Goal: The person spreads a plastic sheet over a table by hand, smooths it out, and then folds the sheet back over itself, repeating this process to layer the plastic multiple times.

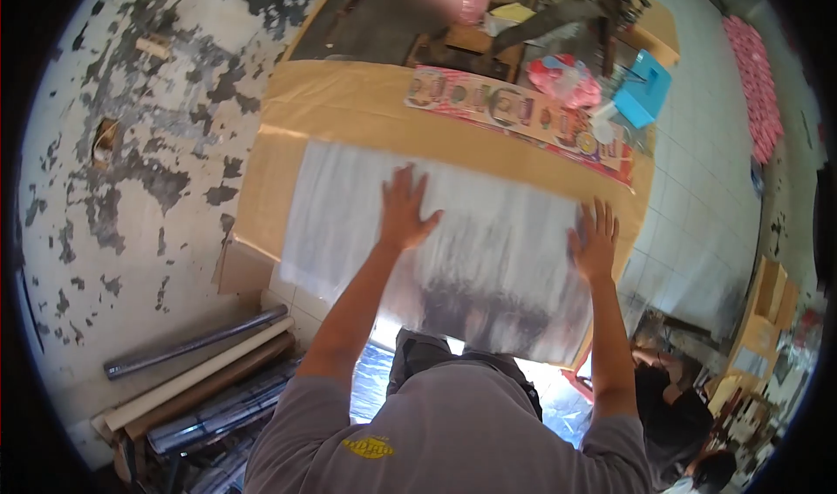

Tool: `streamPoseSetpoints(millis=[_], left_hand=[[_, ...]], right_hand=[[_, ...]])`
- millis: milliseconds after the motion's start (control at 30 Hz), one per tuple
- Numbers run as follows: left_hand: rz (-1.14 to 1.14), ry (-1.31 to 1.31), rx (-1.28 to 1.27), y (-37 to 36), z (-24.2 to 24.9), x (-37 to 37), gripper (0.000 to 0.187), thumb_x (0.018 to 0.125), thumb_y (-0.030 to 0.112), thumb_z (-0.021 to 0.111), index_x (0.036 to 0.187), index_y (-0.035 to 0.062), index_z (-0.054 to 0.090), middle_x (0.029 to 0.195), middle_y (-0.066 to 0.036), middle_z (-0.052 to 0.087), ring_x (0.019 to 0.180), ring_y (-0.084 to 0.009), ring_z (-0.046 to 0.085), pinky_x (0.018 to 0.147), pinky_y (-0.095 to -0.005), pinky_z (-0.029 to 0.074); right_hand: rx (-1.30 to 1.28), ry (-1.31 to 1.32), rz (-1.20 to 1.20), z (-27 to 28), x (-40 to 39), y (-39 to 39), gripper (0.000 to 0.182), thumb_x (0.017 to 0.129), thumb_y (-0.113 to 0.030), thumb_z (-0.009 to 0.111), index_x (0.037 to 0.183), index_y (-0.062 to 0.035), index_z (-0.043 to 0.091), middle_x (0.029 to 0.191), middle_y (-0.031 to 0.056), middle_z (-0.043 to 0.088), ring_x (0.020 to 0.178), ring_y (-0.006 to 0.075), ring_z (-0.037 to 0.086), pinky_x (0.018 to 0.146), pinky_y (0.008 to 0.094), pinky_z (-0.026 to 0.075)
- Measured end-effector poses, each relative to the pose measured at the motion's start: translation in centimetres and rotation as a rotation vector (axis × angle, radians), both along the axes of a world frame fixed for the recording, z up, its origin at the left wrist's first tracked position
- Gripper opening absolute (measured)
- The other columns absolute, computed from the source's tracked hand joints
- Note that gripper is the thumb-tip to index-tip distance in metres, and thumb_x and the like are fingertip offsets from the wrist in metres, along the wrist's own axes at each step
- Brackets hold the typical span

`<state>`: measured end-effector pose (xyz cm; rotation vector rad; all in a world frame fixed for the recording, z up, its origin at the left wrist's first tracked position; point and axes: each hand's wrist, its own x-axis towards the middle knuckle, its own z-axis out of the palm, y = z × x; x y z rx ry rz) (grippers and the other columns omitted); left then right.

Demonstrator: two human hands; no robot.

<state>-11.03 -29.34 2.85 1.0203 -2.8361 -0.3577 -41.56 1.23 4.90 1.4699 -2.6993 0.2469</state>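
Across the middle of the frame, the pale sheet (501, 206) lies spread over brown cardboard (340, 102), and from where I stand it looks thin and slick enough to misbehave. If one palm pressed harder than the other, I'd expect it to skew or pucker between them. Its lower edge sits close to the person's trousers (414, 363), so leaning in might catch and crease it; the lower left corner seems to run past the cardboard, where its own weight could start a slide. Pushed toward the top of the frame, it might ride up on the printed strip (478, 98). As for the fingers, the left hand (404, 213) lies flat on the sheet, fingers spread, thumb well out, gripping nothing. The right hand (595, 245) rests at the sheet's right edge, fingers likewise apart; whether its fingertips touch sheet or cardboard, I can't tell.
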Motion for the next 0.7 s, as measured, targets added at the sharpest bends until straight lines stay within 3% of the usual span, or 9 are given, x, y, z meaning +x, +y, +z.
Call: streamPoseSetpoints(millis=[100,200,333,433,700], left_hand=[[0.004,0.035,0.035,-0.8,-1.4,0.1,0.09,0.086,0.069,0.059,0.157,0.0174,0.036,0.168,-0.016,0.012,0.154,-0.0407,0.011,0.12,-0.0643,0.009],[0.047,-0.039,0.017,-3.5,-1.0,2.3,0.093,0.085,0.071,0.059,0.158,0.0201,0.033,0.169,-0.014,0.01,0.155,-0.0387,0.009,0.121,-0.0633,0.008],[0.201,-0.123,-0.124,-10.1,-1.8,8.2,0.092,0.087,0.071,0.056,0.159,0.0197,0.031,0.169,-0.012,0.014,0.155,-0.0367,0.008,0.122,-0.0603,0.007],[0.441,-0.084,-0.146,-14.4,-2.8,13.5,0.086,0.091,0.067,0.052,0.16,0.0202,0.028,0.167,-0.014,0.016,0.155,-0.0363,0.01,0.123,-0.058,0.007],[0.378,-0.078,-0.01,-18.2,-3.6,19.9,0.085,0.094,0.062,0.053,0.16,0.0174,0.025,0.166,-0.02,0.015,0.154,-0.0365,0.012,0.124,-0.0519,0.013]], right_hand=[[0.077,-0.069,-0.101,-2.6,0.4,0.1,0.074,0.097,-0.06,0.047,0.157,-0.0182,0.035,0.164,0.0111,0.03,0.152,0.0353,0.022,0.123,0.0576,0.012],[0.072,-0.031,-0.099,-3.1,0.4,0.1,0.077,0.097,-0.066,0.041,0.158,-0.0187,0.034,0.165,0.0096,0.027,0.153,0.0342,0.022,0.123,0.0576,0.012],[0.099,-0.019,-0.111,-3.0,0.7,-0.2,0.078,0.097,-0.067,0.042,0.158,-0.0187,0.033,0.165,0.0091,0.026,0.153,0.0333,0.021,0.123,0.0572,0.012],[0.111,-0.003,-0.111,-3.4,0.7,-0.2,0.079,0.096,-0.068,0.042,0.158,-0.0189,0.033,0.166,0.0093,0.026,0.153,0.0331,0.021,0.123,0.057,0.011],[0.158,-0.018,-0.121,-4.0,0.9,-0.1,0.082,0.096,-0.069,0.041,0.159,-0.0175,0.03,0.166,0.0103,0.023,0.154,0.0338,0.017,0.123,0.0574,0.009]])
